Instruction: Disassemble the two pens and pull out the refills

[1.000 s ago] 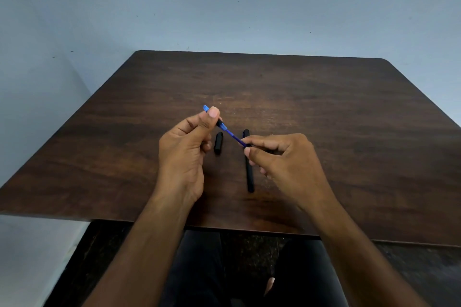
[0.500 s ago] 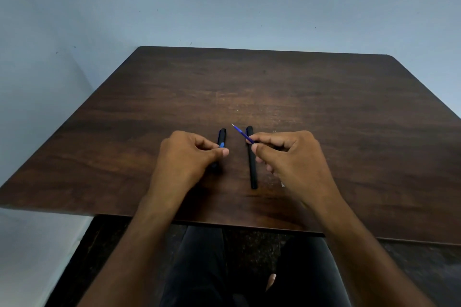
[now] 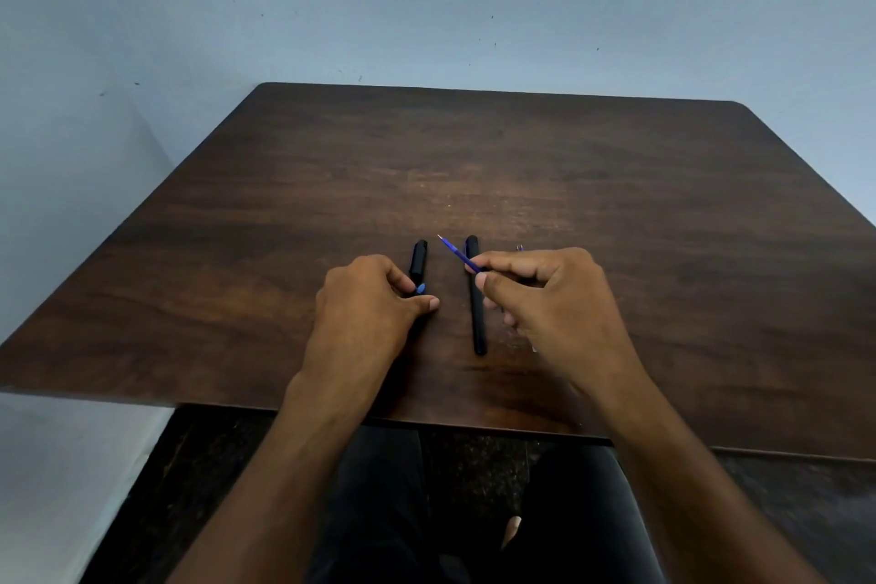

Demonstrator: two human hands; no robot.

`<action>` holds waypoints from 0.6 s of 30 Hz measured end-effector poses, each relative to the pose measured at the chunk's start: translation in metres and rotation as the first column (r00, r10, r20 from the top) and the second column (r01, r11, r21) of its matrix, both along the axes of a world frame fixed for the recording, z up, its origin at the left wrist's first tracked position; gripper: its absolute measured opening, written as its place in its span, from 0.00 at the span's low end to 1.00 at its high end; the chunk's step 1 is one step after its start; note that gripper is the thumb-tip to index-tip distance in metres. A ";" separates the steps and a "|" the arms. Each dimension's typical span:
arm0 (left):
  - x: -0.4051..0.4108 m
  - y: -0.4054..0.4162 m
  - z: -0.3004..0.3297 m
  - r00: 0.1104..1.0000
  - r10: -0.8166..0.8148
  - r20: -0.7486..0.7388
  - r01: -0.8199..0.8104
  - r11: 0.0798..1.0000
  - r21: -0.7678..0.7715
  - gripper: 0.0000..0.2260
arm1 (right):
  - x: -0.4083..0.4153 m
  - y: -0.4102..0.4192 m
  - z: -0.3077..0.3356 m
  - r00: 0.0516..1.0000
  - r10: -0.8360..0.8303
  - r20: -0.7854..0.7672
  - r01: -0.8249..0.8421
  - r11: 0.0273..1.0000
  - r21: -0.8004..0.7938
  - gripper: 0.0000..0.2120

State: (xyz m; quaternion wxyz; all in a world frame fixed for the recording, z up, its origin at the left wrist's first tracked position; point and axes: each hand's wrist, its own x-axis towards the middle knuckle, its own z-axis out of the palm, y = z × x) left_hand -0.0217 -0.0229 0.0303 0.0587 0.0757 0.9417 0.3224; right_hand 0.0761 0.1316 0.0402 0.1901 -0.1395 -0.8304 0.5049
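Pinched between the thumb and forefinger of the right hand [image 3: 550, 299], just right of the frame's centre, is a thin blue plastic pen refill [image 3: 459, 254]; its fine tip points up and to the left, raised over the dark brown wooden table [image 3: 663, 228]. The left hand [image 3: 369, 304], just left of centre, has its fingers curled with the thumb stretched out to the right, and it grips a small blue plastic piece [image 3: 420, 288] at its fingertips, right at the near end of a short black pen cap [image 3: 419, 260] that lies on the wood.

By count: one refill, one small blue piece, one short black cap, and one long black pen barrel [image 3: 476, 313] lying between the two hands, running from the centre of the frame toward the lower edge of the table, partly under the right hand's fingers. A tiny pale object [image 3: 520, 247] lies beyond the right hand, too small to identify.

Compared with half a second ago, both hands sit in nearly the same places; the refill keeps its slant and the left hand stays by the cap. A second ago the left hand was raised and both hands held the refill together.

No brand, label or writing can be read on any of the pieces.
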 end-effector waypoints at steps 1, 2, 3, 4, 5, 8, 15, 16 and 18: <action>0.000 0.000 0.001 1.000 -0.005 0.005 0.005 1.000 -0.001 0.13 | 0.000 0.000 0.000 1.000 0.000 0.000 0.000 1.000 0.002 0.08; 0.000 0.000 0.001 1.000 -0.009 0.011 0.009 1.000 -0.001 0.13 | 0.000 -0.001 0.000 1.000 0.002 0.002 -0.002 1.000 0.000 0.08; 0.000 0.000 0.002 1.000 -0.012 0.015 0.012 1.000 0.000 0.13 | 0.000 -0.001 0.000 1.000 0.003 0.004 -0.003 1.000 -0.005 0.08; 0.000 0.000 0.001 1.000 -0.013 0.015 0.013 1.000 0.000 0.13 | -0.001 -0.001 -0.001 1.000 0.004 0.005 -0.003 1.000 -0.012 0.08; 0.000 -0.001 0.001 1.000 -0.013 0.013 0.013 1.000 -0.003 0.14 | -0.001 -0.001 -0.001 1.000 0.004 0.005 -0.004 1.000 -0.016 0.08; -0.001 -0.002 0.001 1.000 -0.011 0.014 0.011 1.000 -0.001 0.14 | -0.001 -0.001 -0.001 1.000 0.005 0.001 -0.005 1.000 -0.016 0.08; -0.003 -0.005 0.001 1.000 0.020 0.014 -0.021 0.997 0.078 0.16 | -0.001 0.001 -0.003 1.000 -0.001 0.011 0.001 1.000 -0.021 0.08; -0.003 -0.005 0.000 1.000 0.022 0.014 -0.023 0.996 0.084 0.16 | -0.001 0.000 -0.003 1.000 0.000 0.013 0.001 1.000 -0.023 0.08; -0.003 -0.006 -0.001 1.000 0.013 0.014 -0.014 0.996 0.092 0.16 | -0.002 0.000 -0.003 1.000 0.003 0.011 -0.002 1.000 -0.029 0.08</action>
